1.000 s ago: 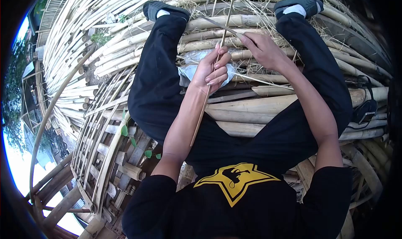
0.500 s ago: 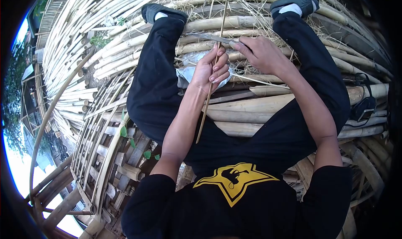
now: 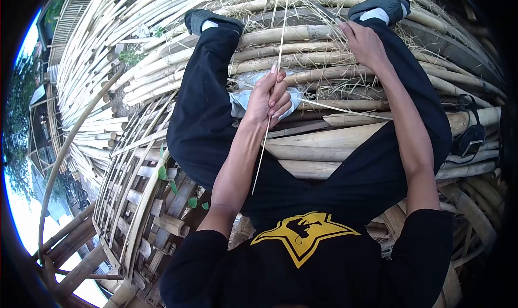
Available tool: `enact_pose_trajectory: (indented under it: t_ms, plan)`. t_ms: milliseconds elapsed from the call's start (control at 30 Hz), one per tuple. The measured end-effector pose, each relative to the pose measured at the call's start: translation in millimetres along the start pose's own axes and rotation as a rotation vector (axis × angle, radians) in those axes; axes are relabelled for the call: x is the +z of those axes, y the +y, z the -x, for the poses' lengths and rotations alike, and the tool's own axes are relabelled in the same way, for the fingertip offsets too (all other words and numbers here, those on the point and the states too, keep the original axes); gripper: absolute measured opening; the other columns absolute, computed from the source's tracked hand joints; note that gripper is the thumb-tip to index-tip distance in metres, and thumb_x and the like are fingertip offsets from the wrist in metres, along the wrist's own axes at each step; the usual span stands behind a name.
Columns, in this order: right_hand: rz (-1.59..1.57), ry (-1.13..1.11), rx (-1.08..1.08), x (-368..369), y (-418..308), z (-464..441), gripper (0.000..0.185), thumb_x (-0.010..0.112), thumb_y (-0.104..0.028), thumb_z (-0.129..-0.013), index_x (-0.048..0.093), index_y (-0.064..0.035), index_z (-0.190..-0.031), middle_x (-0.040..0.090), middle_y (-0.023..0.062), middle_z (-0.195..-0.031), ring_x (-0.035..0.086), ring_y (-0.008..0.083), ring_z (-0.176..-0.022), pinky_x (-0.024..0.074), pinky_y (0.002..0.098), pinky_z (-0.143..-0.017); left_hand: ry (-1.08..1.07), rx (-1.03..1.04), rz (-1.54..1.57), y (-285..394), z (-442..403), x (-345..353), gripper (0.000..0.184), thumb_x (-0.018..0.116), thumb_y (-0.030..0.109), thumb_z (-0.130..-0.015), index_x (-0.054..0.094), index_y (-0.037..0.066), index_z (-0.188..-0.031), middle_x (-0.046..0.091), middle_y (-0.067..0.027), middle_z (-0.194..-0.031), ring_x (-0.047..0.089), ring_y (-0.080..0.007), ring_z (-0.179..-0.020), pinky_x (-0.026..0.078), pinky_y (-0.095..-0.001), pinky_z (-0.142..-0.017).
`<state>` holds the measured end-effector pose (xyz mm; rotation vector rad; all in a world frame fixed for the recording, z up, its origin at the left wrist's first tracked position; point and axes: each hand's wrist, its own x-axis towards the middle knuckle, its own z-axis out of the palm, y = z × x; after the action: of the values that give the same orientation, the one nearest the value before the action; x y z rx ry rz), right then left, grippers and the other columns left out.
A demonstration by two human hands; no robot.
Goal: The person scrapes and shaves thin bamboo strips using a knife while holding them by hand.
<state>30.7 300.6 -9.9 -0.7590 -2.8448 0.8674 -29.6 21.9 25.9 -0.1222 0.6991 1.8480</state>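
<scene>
Between the knees, my left hand (image 3: 270,96) is closed round a thin bamboo strip (image 3: 261,156). The strip runs from above the thigh up through the fist and on past the fingertips. Further up and to the right, my right hand (image 3: 365,43) grips a knife (image 3: 319,8), its long grey blade pointing up and left, apart from the strip. A pale blue cloth (image 3: 242,100) lies under and behind my left hand. The knife's handle is mostly hidden by the fingers.
Bamboo poles (image 3: 307,151) lie under and around the legs, with straw-like shavings (image 3: 345,81) over them. A woven bamboo lattice (image 3: 132,200) stands at the left, beside a curved pole (image 3: 65,146). A black strapped device (image 3: 470,141) rests at the right.
My right hand and the knife have moved up and right, away from the strip that the blade crossed before. The strip has turned and now shows a paler side in my left hand.
</scene>
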Motion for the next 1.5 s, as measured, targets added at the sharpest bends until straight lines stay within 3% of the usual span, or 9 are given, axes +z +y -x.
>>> enact_pose_trajectory:
  t_ms: [133,267,833,1033,1100,1200,1233,1333,1500]
  plan:
    - [-0.157,0.258,-0.061,-22,-6,-5,0.052,0.036,-0.048,-0.098,0.059,-0.0026,-0.087,0.06,0.021,-0.069,0.059,0.0406,-0.069,0.0445,0.0466,-0.064,0.066,0.059,-0.256,3,-6,2,0.028,0.037,0.029,-0.103,0.046,0.005,-0.09,0.033,0.0016,-0.046,0.027,-0.0073,-0.031,0.027,-0.0216,-0.032]
    - [-0.219,-0.109,-0.176,-18,-56,23,0.051,0.04,-0.047,-0.097,0.059,-0.0013,-0.085,0.058,0.021,-0.066,0.057,0.041,-0.067,0.0437,0.0462,-0.063,0.179,0.123,-0.61,-6,-17,0,0.028,0.041,0.028,-0.102,0.048,0.004,-0.092,0.041,-0.0003,-0.05,0.029,-0.0068,-0.032,0.033,-0.0222,-0.035]
    - [-0.043,-0.193,-0.373,19,-41,34,0.042,0.045,-0.041,-0.095,0.056,-0.0046,-0.079,0.055,0.0199,-0.062,0.055,0.0419,-0.063,0.0412,0.0485,-0.056,0.156,0.06,-0.443,-8,-18,-5,0.025,0.042,0.028,-0.102,0.046,0.007,-0.089,0.026,0.0048,-0.052,0.024,-0.0057,-0.033,0.024,-0.0228,-0.03]
    - [0.257,0.01,0.246,-6,66,-28,0.055,0.032,-0.047,-0.098,0.062,-0.0015,-0.088,0.065,0.0241,-0.089,0.059,0.0436,-0.089,0.0452,0.0518,-0.077,0.111,0.016,-0.376,-1,13,7,0.024,0.043,0.027,-0.101,0.046,0.006,-0.089,0.026,0.0047,-0.051,0.025,-0.0054,-0.032,0.022,-0.0214,-0.03]
    - [0.067,0.376,0.261,-27,89,-36,0.057,0.034,-0.048,-0.098,0.059,0.0004,-0.083,0.065,0.0183,-0.077,0.063,0.0366,-0.076,0.0462,0.0448,-0.07,0.118,0.034,-0.339,2,11,1,0.025,0.042,0.027,-0.102,0.046,0.006,-0.09,0.027,0.0044,-0.051,0.025,-0.0053,-0.032,0.022,-0.0213,-0.03]
    - [-0.217,0.123,0.347,-40,39,-33,0.06,0.035,-0.053,-0.096,0.063,-0.0007,-0.107,0.066,0.0214,-0.087,0.063,0.037,-0.091,0.0459,0.0414,-0.08,0.191,0.071,-0.458,1,-4,-1,0.026,0.04,0.028,-0.102,0.048,0.004,-0.094,0.029,0.0047,-0.052,0.026,-0.0052,-0.033,0.026,-0.0215,-0.032]
    - [-0.267,0.112,0.092,-24,28,-25,0.056,0.039,-0.051,-0.096,0.062,-0.0006,-0.107,0.065,0.0194,-0.082,0.063,0.0331,-0.084,0.0452,0.0386,-0.077,0.196,0.078,-0.521,2,-12,2,0.026,0.04,0.027,-0.102,0.049,0.003,-0.097,0.029,0.0048,-0.052,0.027,-0.0051,-0.034,0.027,-0.0215,-0.033]
    - [-0.178,-0.208,-0.228,1,-33,0,0.052,0.044,-0.045,-0.096,0.057,0.0035,-0.083,0.055,0.0226,-0.068,0.051,0.0421,-0.067,0.0426,0.0451,-0.066,0.25,0.108,-0.669,-1,-19,0,0.027,0.041,0.026,-0.102,0.05,0.001,-0.102,0.032,0.005,-0.052,0.029,-0.0045,-0.035,0.029,-0.0214,-0.034]
    - [-0.142,-0.406,-0.275,26,-69,33,0.052,0.044,-0.046,-0.095,0.057,0.0005,-0.077,0.058,0.0227,-0.07,0.055,0.0426,-0.07,0.0427,0.0482,-0.065,0.329,0.157,-0.848,-4,-19,-15,0.025,0.044,0.023,-0.101,0.051,0.0,-0.101,0.037,0.0047,-0.052,0.031,-0.004,-0.035,0.031,-0.0222,-0.033]
